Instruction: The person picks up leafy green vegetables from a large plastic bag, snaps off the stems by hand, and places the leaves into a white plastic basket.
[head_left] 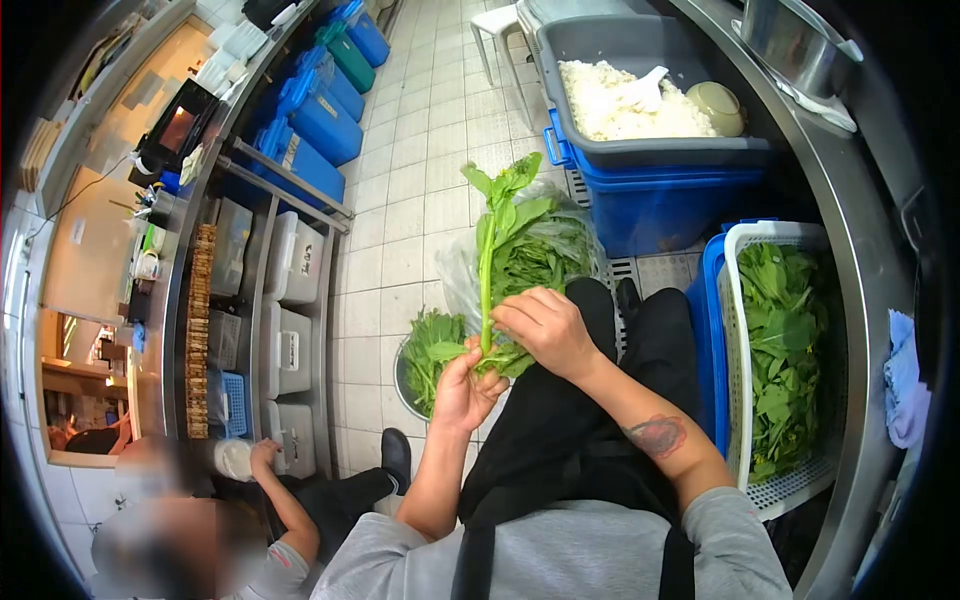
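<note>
A long green leafy stalk (487, 270) stands upright in front of me, its leaves at the top. My left hand (467, 390) grips its lower end. My right hand (543, 330) has its fingers bent against the stalk's lower part, just above the left; what its fingertips hold is hidden. Loose leaves (512, 358) hang between the two hands. Behind them a clear plastic bag (460, 275) is full of greens (545, 250). To the left of my left hand, a round metal bowl (402, 385) holds more greens (432, 350).
At right, a white basket (738, 350) of leafy greens sits in a blue bin. A grey tub (640, 152) with white rice-like food is beyond it. A co-worker (290, 520) is at lower left, holding a white container. Shelves with lidded boxes (296, 255) line the left.
</note>
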